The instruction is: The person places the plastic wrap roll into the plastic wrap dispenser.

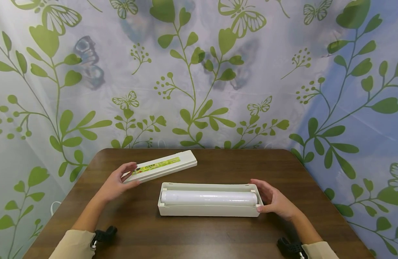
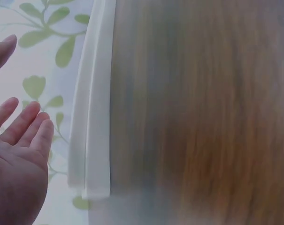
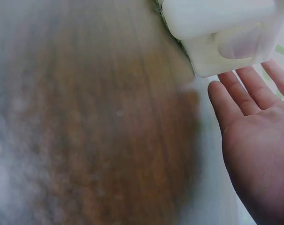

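Observation:
A long white open box [image 1: 208,211] stands on the table, with a shiny white roll, like cling film [image 1: 208,198], lying lengthwise in it. Behind it to the left lies its slim white lid [image 1: 182,162], slanted, with a yellow-green label. My left hand [image 1: 116,181] is at the lid's left end, fingers and thumb spread around it; the left wrist view shows loosely extended fingers [image 2: 26,126] beside the lid's edge. At the box's right end, my right hand [image 1: 276,201] has its thumb by the front corner and fingers by the back corner. In the right wrist view those fingers [image 3: 233,96] extend loosely.
The brown wooden table [image 1: 205,237] has rounded far corners. A pale curtain [image 1: 199,90] with green leaves and butterflies hangs behind and along both sides. Black straps [image 1: 103,235] sit on both wrists.

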A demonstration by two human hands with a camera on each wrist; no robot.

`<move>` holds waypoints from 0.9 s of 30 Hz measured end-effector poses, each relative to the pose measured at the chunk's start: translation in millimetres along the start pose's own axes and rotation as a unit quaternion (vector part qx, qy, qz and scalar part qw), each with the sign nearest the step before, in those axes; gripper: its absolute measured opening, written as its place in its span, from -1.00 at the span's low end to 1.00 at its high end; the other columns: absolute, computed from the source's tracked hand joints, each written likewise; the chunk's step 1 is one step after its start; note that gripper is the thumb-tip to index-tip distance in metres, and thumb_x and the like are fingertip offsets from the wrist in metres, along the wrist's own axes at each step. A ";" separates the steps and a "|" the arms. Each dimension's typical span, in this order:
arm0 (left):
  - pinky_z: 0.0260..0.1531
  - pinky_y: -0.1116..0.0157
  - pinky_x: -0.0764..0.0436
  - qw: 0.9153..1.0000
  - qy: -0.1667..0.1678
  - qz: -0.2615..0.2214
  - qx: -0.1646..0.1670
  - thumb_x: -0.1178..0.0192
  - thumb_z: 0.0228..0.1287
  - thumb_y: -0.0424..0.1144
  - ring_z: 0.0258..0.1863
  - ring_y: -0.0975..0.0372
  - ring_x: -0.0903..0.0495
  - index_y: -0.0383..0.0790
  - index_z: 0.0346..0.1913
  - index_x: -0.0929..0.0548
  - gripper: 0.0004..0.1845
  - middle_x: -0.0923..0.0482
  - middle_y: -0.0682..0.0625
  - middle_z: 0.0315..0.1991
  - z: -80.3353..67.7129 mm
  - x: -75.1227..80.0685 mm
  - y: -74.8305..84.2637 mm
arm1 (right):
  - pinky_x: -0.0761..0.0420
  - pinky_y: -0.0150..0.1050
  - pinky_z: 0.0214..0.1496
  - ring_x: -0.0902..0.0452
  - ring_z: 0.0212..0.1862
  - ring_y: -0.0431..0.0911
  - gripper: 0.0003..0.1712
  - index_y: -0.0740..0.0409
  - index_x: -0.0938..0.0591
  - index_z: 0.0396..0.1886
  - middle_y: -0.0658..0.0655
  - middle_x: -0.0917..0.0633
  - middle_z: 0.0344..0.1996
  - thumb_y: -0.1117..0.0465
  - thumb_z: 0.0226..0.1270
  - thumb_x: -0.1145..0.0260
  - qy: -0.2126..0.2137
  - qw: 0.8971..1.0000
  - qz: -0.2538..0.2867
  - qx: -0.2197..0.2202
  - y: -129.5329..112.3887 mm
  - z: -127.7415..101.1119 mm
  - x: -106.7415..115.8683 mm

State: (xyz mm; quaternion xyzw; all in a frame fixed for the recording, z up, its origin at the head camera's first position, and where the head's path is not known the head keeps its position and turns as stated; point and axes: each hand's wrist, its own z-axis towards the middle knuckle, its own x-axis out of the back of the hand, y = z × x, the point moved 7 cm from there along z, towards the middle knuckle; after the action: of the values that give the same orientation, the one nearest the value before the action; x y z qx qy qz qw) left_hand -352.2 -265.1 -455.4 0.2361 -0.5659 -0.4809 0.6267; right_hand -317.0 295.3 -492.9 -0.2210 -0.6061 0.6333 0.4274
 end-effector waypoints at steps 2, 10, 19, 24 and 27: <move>0.37 0.33 -0.36 1.000 0.005 0.009 0.003 -0.48 0.24 -0.25 0.46 -0.17 -0.30 -0.41 0.44 -0.30 -0.19 -0.33 -0.38 0.43 0.9 5.9 -4.7 | -0.45 -0.48 0.34 -0.38 0.42 -0.34 0.15 0.47 -0.01 0.57 0.12 -0.39 0.49 0.41 0.12 -0.51 -0.006 1.000 0.006 -0.002 1.1 0.1 -0.3; 0.40 0.03 -0.29 0.998 0.011 0.062 0.009 -0.50 0.20 -0.21 0.44 -0.14 -0.33 -0.41 0.41 -0.36 -0.20 -0.37 -0.37 0.42 3.2 25.2 -17.5 | -0.54 -0.36 0.30 -0.42 0.39 -0.27 0.19 0.46 0.03 0.58 0.13 -0.40 0.47 0.47 0.09 -0.52 -0.030 0.999 0.036 -0.002 3.7 0.3 -1.9; 0.15 0.75 -0.25 0.992 0.002 0.121 0.023 -0.56 0.11 -0.10 0.43 -0.19 -0.32 -0.39 0.41 -0.38 -0.12 -0.40 -0.35 0.40 4.9 38.1 -23.7 | -0.61 -0.28 0.25 -0.46 0.34 -0.23 0.17 0.49 0.04 0.56 0.32 -0.35 0.46 0.47 0.11 -0.50 -0.040 0.998 0.042 -0.003 1.7 0.6 -2.8; 0.23 0.56 -0.35 0.990 -0.008 0.136 0.025 -0.59 0.07 -0.10 0.39 -0.21 -0.34 -0.43 0.40 -0.38 -0.09 -0.39 -0.37 0.39 5.8 42.3 -30.5 | -0.64 -0.20 0.22 -0.49 0.30 -0.16 0.11 0.41 -0.04 0.57 0.34 -0.36 0.44 0.46 0.13 -0.49 -0.044 0.998 0.044 -0.018 -0.1 0.9 -4.8; 0.19 0.32 -0.46 0.988 -0.016 0.149 0.026 -0.61 0.03 -0.10 0.33 -0.19 -0.39 -0.42 0.40 -0.39 -0.07 -0.39 -0.36 0.37 6.6 46.0 -37.0 | -0.66 -0.17 0.21 -0.51 0.29 -0.14 0.08 0.34 -0.09 0.57 0.36 -0.35 0.44 0.45 0.13 -0.49 -0.045 0.998 0.044 -0.025 -0.1 1.2 -5.7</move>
State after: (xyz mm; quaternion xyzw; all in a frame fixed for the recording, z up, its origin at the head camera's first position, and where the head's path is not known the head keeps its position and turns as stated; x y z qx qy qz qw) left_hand -375.5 -319.2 -462.6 0.1576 -0.6174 -0.3706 0.6757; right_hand -314.9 290.0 -494.0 -0.2293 -0.6298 0.6459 0.3655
